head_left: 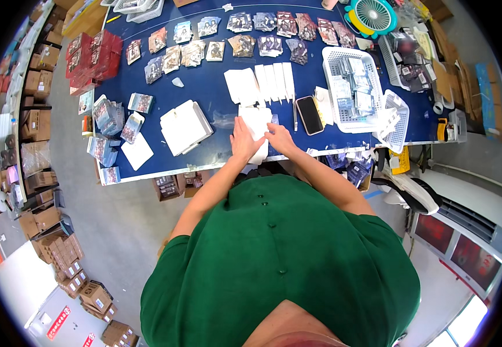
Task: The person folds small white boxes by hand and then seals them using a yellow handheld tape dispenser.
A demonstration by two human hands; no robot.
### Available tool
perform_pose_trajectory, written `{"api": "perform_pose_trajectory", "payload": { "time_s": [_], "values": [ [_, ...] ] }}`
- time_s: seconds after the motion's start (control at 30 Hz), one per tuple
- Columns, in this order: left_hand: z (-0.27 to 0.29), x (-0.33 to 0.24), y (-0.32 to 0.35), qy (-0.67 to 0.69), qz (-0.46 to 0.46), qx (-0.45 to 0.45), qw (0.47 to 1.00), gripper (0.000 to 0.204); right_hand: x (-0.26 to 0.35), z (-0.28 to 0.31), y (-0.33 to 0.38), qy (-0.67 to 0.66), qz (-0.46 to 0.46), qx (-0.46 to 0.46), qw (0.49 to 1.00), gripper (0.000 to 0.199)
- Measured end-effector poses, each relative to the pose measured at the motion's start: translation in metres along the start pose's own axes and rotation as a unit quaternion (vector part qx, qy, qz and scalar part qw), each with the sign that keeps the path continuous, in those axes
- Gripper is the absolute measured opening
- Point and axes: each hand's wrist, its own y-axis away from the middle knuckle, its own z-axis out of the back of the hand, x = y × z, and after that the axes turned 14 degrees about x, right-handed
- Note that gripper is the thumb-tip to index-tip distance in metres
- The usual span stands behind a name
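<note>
Surface: a long blue surface [216, 92] carries all the work; cardboard cartons stand on the floor to the person's left.
Card rows: rows of small picture card packs [245, 43] lie sorted along the far side, with red boxes [92, 58] at the far left; this sorting looks finished.
Basket: a white basket [352, 87] on the right holds many small clear-wrapped packs, which I judge to be stock still waiting.
Flat stack: a pile of white flat sheets [184, 124] lies left of the hands, apparently unused so far.
Folded row: several white folded pieces [274, 81] lie side by side just beyond the hands; these look like done pieces, though a modest share beside the stock around them.
Piece in hand: a white folded sheet [257, 124] lies at the near edge of the surface, right in front of the person, partly under both hands.
Phone: a dark phone [309, 114] lies just right of that sheet.
Left hand: the left hand [240, 140] lies flat with fingers spread, pressing on the sheet, gripping nothing.
Right hand: the right hand [280, 139] rests on the sheet's right edge with fingers bent; whether it pinches the edge I cannot tell.
Stage: by my judgement, one more piece is mid-fold and much remains.
</note>
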Motion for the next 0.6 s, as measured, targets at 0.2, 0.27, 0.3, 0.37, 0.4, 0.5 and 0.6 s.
{"api": "perform_pose_trajectory", "payload": {
  "time_s": [0.2,0.27,0.3,0.37,0.4,0.5,0.6],
  "values": [
    [-0.008,-0.012,0.009,-0.106,0.041,0.013,0.993,0.118,-0.010,-0.015,-0.012,-0.066,-0.021,0.022,0.997,0.047],
    [-0.010,-0.002,0.008,-0.086,0.016,-0.009,0.996,0.118,-0.011,-0.014,-0.010,-0.095,-0.006,0.034,0.995,0.046],
    [-0.008,0.001,0.008,-0.076,-0.010,-0.019,0.997,0.118,-0.018,-0.014,-0.009,-0.109,0.018,0.018,0.994,0.046],
    [-0.005,0.003,0.006,-0.067,-0.058,-0.045,0.995,0.118,-0.031,-0.008,-0.007,-0.121,0.057,-0.027,0.991,0.044],
    [-0.001,0.007,0.011,-0.070,-0.069,-0.059,0.993,0.117,-0.028,-0.008,-0.001,-0.124,0.073,-0.046,0.989,0.042],
    [0.021,0.007,0.028,-0.039,-0.114,-0.081,0.989,0.115,0.012,0.015,0.028,-0.149,0.127,-0.057,0.979,0.040],
    [0.057,-0.021,0.054,0.009,-0.217,-0.091,0.972,0.113,0.056,0.046,0.053,-0.184,0.218,-0.067,0.956,0.042]
  ]
}}
